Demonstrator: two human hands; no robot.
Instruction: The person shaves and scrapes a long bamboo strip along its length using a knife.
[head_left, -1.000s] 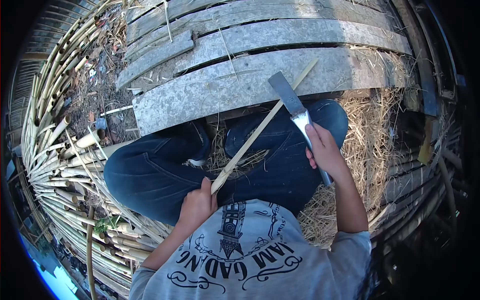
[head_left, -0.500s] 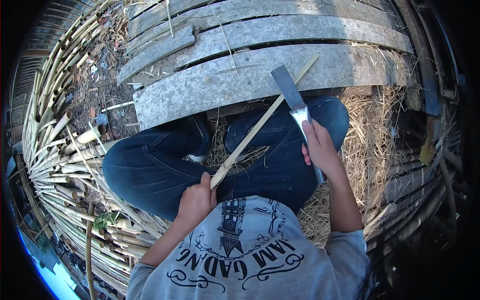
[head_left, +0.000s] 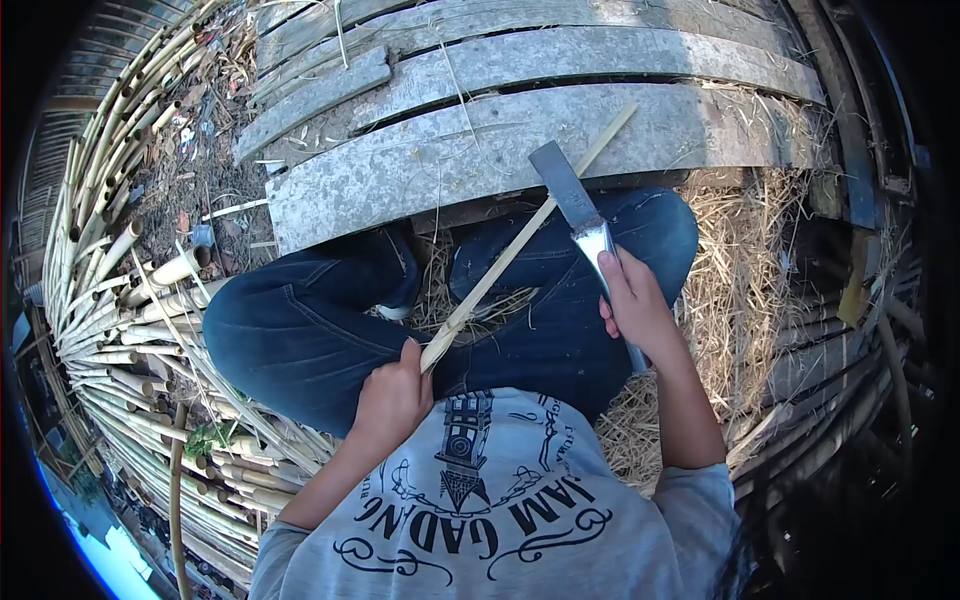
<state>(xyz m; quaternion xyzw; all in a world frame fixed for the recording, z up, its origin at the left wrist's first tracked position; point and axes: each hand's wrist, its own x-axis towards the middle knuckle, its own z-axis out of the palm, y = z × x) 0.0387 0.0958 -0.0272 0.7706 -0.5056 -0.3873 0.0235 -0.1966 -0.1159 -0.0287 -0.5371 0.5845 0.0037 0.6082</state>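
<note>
My left hand [head_left: 392, 393] is closed round the near end of a long split bamboo strip [head_left: 495, 268], close to my shirt. The strip slants up to the right over my crossed legs, and its far end lies over the front plank [head_left: 370, 180]. In my right hand [head_left: 638, 300] is the metal handle of a wide-bladed knife [head_left: 568, 188], its fingers wrapped round it. The blade points up and left and crosses over the strip near the plank's front edge. The handle's lower end shows below my palm.
Grey wooden planks [head_left: 600, 55] form a platform ahead. Many bamboo poles [head_left: 130, 370] are stacked at the left. Straw and shavings [head_left: 735, 290] lie at the right beside my knee. A short loose board [head_left: 315, 105] rests on the planks at the back left.
The knife in my right hand has moved slightly left and nearer to me along the strip. My left hand has shifted slightly, still holding the strip.
</note>
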